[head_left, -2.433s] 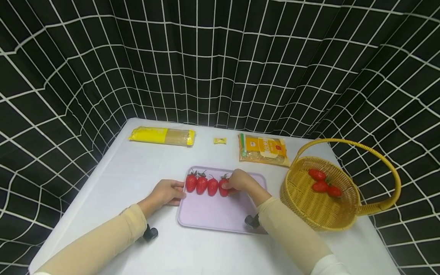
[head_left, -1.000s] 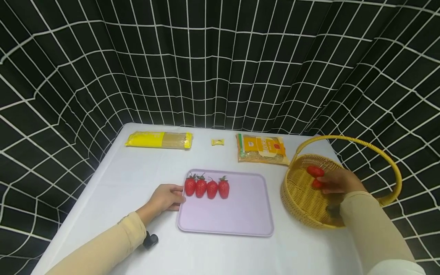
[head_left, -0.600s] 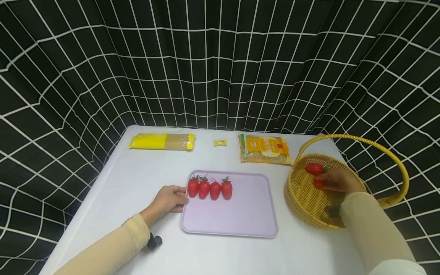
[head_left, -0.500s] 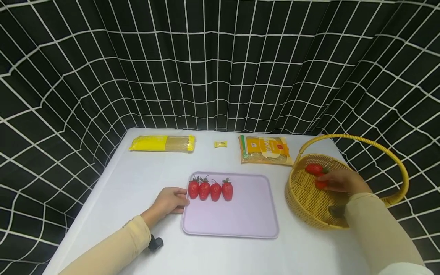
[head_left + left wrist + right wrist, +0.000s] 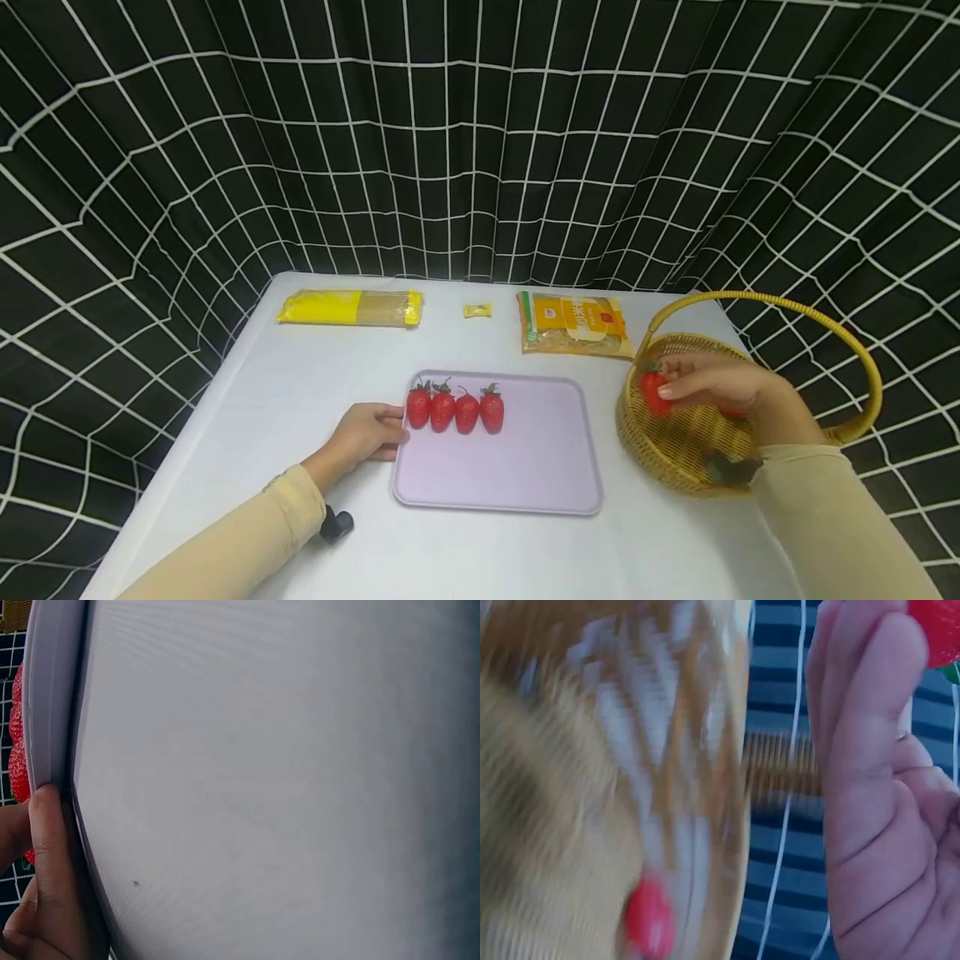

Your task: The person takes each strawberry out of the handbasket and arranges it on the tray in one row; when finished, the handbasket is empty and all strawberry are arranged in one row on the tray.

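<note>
Red and glossy, one strawberry (image 5: 656, 392) is hanging over the wicker basket (image 5: 643, 461), to the right of the lilac tray (image 5: 495, 467); the right hand (image 5: 712, 383) is pinching it between thumb and fingers, its leaves pointing up. At the tray's left rim, the left hand (image 5: 363, 433) is gripping the edge beside four strawberries (image 5: 442, 411) lying in a row. The held berry is probably weighing little, so a gentle pinch on its broad sides, below the leaves, is looking safest. Blur is hiding how many berries the basket is holding.
</note>
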`<state>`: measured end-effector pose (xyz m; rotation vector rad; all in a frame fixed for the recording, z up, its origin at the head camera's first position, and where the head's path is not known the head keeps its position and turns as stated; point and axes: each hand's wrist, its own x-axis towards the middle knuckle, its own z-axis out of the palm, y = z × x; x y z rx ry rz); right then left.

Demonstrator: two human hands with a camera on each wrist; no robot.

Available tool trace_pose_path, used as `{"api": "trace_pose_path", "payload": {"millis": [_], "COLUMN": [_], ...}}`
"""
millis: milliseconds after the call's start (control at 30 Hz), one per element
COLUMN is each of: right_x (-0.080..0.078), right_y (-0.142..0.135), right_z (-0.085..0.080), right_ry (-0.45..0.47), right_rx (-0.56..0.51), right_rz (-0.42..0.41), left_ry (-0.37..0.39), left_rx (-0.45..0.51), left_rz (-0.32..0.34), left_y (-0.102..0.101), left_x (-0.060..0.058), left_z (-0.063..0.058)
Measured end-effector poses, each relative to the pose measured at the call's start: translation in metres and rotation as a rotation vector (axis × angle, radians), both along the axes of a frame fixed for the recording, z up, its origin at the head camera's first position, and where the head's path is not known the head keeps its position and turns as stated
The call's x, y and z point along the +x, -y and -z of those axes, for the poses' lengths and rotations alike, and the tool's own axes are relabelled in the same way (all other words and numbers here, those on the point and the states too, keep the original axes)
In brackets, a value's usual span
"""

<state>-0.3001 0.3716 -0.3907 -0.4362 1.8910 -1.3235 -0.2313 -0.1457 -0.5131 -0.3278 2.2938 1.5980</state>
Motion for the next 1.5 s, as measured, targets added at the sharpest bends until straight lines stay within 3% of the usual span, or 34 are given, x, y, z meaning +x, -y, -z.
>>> {"api": "trace_pose_path", "payload": {"millis": [133,233,400,567,700,900,1200,1367,1500], "right_x": [0.003,0.003,0.006,0.009,0.009,0.003,0.003,0.007,0.007], "right_y": [0.064,0.106,0.154,0.177,0.185,0.189,0.193,0.173,0.127], "right_z": [0.010,0.029,0.059,0.074,0.080,0.084,0.078,0.057,0.032], "right_ry": [-0.010,-0.005,-0.064,-0.095,-0.115,-0.203,-0.182,-0.176,-0.069], "right_rx": [0.089,0.143,0.258,0.384,0.449,0.539,0.527,0.454,0.263], "right_rz": [-0.009,0.022,0.185,0.345,0.392,0.397,0.378,0.279,0.173], "left_ry": [0.001,0.001,0.011,0.006,0.009,0.012,0.024,0.032,0.040], "left_rx": [0.005,0.004,0.002,-0.015,-0.008,0.014,0.062,0.066,0.050], "left_rz": [0.002,0.012,0.015,0.004,0.000,-0.020,-0.044,-0.045,-0.027], "left_y": [-0.003,-0.005,-0.007,-0.006,-0.005,-0.007,-0.004,-0.004,-0.006], "left_x": [-0.002,-0.002,0.000,-0.001,-0.001,-0.002,-0.004,-0.004,-0.004], "left_z": [0.002,0.002,0.001,0.000,0.000,-0.003,-0.001,0.005,0.008]}}
